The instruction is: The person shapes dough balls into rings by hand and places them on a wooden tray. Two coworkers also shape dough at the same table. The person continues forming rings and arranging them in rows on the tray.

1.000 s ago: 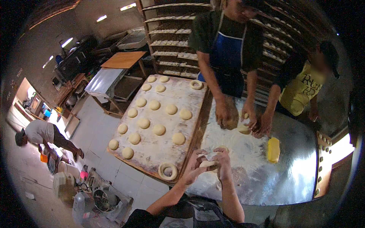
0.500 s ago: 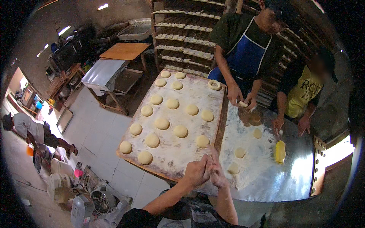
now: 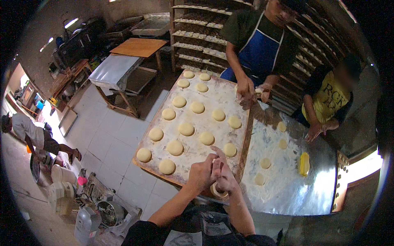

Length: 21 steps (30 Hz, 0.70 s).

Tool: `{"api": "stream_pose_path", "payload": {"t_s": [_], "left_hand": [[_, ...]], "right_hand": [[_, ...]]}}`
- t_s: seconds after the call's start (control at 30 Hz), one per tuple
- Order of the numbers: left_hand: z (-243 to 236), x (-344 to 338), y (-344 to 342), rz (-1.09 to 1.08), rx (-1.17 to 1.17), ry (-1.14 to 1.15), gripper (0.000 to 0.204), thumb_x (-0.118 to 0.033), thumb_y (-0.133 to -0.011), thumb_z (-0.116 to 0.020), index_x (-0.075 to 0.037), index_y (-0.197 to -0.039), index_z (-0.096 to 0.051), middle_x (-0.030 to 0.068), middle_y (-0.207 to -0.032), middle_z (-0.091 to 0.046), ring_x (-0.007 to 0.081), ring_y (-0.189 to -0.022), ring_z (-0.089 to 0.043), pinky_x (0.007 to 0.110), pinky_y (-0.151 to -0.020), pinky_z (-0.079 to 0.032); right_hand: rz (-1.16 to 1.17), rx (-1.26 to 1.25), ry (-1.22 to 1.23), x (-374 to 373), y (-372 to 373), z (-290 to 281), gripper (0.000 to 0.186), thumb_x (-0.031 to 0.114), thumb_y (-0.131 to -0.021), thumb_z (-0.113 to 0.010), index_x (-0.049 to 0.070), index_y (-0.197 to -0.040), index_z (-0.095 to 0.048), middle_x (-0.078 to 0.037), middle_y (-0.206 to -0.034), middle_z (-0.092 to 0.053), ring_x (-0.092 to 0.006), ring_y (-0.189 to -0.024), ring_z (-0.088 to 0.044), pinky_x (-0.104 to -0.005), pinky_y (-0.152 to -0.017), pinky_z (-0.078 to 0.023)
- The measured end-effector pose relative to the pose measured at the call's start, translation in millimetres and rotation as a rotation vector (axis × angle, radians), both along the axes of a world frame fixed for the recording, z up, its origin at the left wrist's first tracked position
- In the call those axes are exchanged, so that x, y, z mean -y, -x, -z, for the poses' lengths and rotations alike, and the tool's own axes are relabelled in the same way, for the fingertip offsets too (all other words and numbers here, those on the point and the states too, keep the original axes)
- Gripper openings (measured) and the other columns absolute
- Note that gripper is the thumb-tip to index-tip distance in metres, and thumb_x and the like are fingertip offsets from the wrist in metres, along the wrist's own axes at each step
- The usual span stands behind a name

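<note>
dough ring (image 3: 214, 191), partly hidden, close beside right hand's grip (image 3: 226, 176)

Black top (image 3: 193, 217), bare forearms (image 3: 174, 207).
Plain dark sleeves (image 3: 141, 233) are worn, ended above the forearms; the front is marked with pale grey patches (image 3: 184, 238) of angular outline. The left hand (image 3: 201, 174) and right hand (image 3: 227, 177) are seen bare.
</note>
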<state>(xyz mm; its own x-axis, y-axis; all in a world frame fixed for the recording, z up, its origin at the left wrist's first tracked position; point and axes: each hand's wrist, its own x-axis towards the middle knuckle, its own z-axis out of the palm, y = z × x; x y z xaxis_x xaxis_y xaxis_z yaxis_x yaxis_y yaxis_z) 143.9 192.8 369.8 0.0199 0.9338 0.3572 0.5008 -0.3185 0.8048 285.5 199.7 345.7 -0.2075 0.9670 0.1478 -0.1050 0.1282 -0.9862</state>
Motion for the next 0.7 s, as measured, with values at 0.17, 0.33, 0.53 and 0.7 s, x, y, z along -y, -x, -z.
{"api": "stream_pose_path", "payload": {"t_s": [0.17, 0.33, 0.53, 0.7], "left_hand": [[4, -1, 9, 0.042, -0.008, 0.068, 0.026, -0.031, -0.104, -0.047, -0.007, -0.107, -0.056, 0.0183, -0.061, -0.062, 0.0399, -0.057, -0.064, 0.048, -0.052, -0.050], [-13, 0, 23, 0.089, 0.023, 0.315, 0.035, -0.037, -0.105, -0.041, -0.008, -0.116, -0.056, 0.0204, -0.068, -0.065, 0.0413, -0.063, -0.065, 0.050, -0.058, -0.050], [11, 6, 25, 0.040, 0.027, 0.235, 0.036, -0.034, -0.104, -0.044, -0.001, -0.116, -0.052, 0.0294, -0.067, -0.061, 0.0487, -0.067, -0.064, 0.057, -0.061, -0.050], [4, 1, 43, -0.283, -0.443, 0.358, 0.041, -0.036, -0.101, -0.051, -0.003, -0.125, -0.048, 0.0231, -0.086, -0.062, 0.0432, -0.085, -0.063, 0.056, -0.073, -0.046]], "right_hand": [[0.027, 0.018, 0.216, 0, 14, -10, 0.074, 0.063, -0.096, -0.038, 0.006, -0.144, -0.038, -0.011, -0.087, -0.064, -0.0151, -0.090, -0.059, -0.0298, -0.082, -0.046], [-0.220, 0.119, -0.187, -12, -7, 7, 0.064, 0.053, -0.103, -0.039, 0.009, -0.149, -0.032, -0.009, -0.104, -0.060, -0.0137, -0.087, -0.058, -0.0286, -0.081, -0.046], [-0.141, 0.285, 0.192, -9, 28, -10, 0.056, 0.039, -0.105, -0.045, 0.007, -0.149, -0.032, -0.012, -0.123, -0.061, -0.0292, -0.111, -0.060, -0.0421, -0.099, -0.046], [0.031, 0.591, 0.319, -14, 51, -35, 0.066, 0.040, -0.100, -0.053, 0.003, -0.150, -0.032, -0.022, -0.111, -0.066, -0.0386, -0.109, -0.063, -0.0465, -0.099, -0.046]]}}
